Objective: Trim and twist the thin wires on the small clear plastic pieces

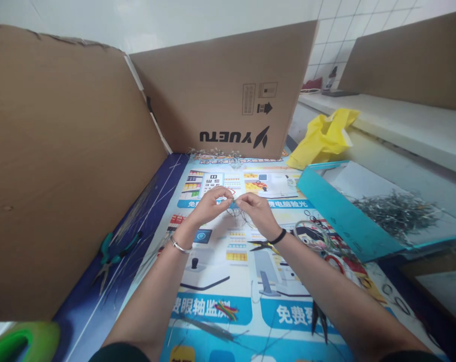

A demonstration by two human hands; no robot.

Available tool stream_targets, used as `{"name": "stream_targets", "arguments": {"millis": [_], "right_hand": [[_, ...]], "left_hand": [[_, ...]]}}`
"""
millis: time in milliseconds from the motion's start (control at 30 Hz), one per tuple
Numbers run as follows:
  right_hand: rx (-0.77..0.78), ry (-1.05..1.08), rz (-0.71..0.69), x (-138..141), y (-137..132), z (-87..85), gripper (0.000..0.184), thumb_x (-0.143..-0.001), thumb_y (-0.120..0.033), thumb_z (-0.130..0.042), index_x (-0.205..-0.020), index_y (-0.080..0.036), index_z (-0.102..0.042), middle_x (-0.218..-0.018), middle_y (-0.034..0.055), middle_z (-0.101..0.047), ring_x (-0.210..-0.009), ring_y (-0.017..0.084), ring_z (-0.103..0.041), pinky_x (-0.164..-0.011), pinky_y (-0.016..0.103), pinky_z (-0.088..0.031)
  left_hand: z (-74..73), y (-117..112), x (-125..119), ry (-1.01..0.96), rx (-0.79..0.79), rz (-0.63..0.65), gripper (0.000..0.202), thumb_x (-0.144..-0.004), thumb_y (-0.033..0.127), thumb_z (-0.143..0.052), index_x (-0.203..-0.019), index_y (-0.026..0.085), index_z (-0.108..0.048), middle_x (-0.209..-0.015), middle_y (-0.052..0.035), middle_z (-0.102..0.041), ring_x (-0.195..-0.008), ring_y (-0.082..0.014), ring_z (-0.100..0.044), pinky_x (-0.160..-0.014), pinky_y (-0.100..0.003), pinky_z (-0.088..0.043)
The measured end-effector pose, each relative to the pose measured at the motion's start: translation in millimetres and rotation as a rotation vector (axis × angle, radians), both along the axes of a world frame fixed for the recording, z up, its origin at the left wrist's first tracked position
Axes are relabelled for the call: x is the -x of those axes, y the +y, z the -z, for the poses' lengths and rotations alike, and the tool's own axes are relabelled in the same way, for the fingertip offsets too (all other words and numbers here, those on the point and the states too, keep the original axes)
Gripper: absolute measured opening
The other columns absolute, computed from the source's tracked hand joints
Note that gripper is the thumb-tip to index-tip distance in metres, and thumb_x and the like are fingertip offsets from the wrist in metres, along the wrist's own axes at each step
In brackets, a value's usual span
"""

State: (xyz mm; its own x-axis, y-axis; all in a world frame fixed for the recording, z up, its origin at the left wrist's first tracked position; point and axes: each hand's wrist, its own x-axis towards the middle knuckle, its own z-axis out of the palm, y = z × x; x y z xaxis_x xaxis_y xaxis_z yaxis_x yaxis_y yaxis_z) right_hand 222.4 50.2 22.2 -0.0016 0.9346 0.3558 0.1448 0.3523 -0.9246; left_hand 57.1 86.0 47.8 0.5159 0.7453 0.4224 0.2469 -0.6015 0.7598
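Observation:
My left hand (214,205) and my right hand (258,211) meet above the printed sheet, fingertips pinched close together. Between them is a thin dark wire (238,215), its loose loops hanging below the fingers. A tiny green bit shows at the fingertips, too small to name. Under my right wrist lie pliers with yellow handles (261,245). Another tool with dark pointed jaws (318,322) is partly covered by my right forearm. Off to the left rest teal-handled pliers (112,259), spread apart, beside several straight wires (132,221).
Cardboard panels (220,95) wall the left and back. On the right, a teal box (349,216) holds a heap of metal wire pieces (397,211), with a yellow bag (322,138) behind. Coloured strands (227,310) lie in front; a green tape roll (43,342) sits lower left.

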Motion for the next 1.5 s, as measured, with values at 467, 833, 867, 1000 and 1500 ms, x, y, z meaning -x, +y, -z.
{"name": "stream_targets", "arguments": {"millis": [467,833,867,1000,1500], "right_hand": [[0.119,0.109,0.006,4.3,1.5,8.0,0.015,-0.069,-0.031,-0.059,-0.064,-0.017,-0.057,-0.059,-0.0027,-0.052,-0.057,0.010,-0.044,-0.056,0.025,-0.035],[0.134,0.096,-0.004,4.9,0.2,6.3,0.017,-0.068,-0.034,-0.059,-0.064,-0.017,-0.057,-0.056,-0.0035,-0.050,-0.053,0.009,-0.040,-0.052,0.024,-0.033],[0.131,0.095,-0.003,4.9,0.0,6.1,0.017,-0.068,-0.033,-0.059,-0.064,-0.017,-0.057,-0.057,-0.0033,-0.050,-0.054,0.009,-0.040,-0.052,0.024,-0.033],[0.119,0.079,-0.006,4.9,-0.5,6.1,0.014,-0.068,-0.031,-0.057,-0.064,-0.018,-0.056,-0.058,-0.0034,-0.049,-0.055,0.010,-0.040,-0.054,0.024,-0.034],[0.065,0.004,0.006,3.1,-0.6,7.1,0.010,-0.072,-0.025,-0.050,-0.064,-0.019,-0.051,-0.061,-0.0035,-0.046,-0.059,0.011,-0.040,-0.058,0.024,-0.034]], "left_hand": [[9.8,3.1,5.4,-0.113,0.258,0.037,0.025,-0.083,0.037,-0.050,-0.088,0.015,-0.059,-0.086,-0.0052,-0.060,-0.080,-0.0148,-0.055,-0.075,-0.028,-0.043],[4.0,0.0,-0.9,0.058,0.136,-0.034,0.016,-0.075,0.031,-0.061,-0.073,0.015,-0.060,-0.075,-0.0013,-0.061,-0.075,-0.0148,-0.054,-0.073,-0.027,-0.041],[4.4,0.4,-0.8,0.072,0.114,-0.041,0.015,-0.075,0.030,-0.059,-0.072,0.015,-0.059,-0.074,-0.0009,-0.060,-0.073,-0.0144,-0.054,-0.072,-0.027,-0.041],[7.4,4.1,-2.0,0.141,-0.006,-0.066,0.015,-0.080,0.026,-0.052,-0.069,0.016,-0.053,-0.071,0.0000,-0.055,-0.070,-0.0139,-0.049,-0.068,-0.027,-0.038],[10.9,5.1,-7.3,0.324,-0.227,-0.054,0.031,-0.088,0.028,-0.042,-0.059,0.018,-0.040,-0.062,0.0001,-0.041,-0.066,-0.0166,-0.040,-0.070,-0.031,-0.029]]}}
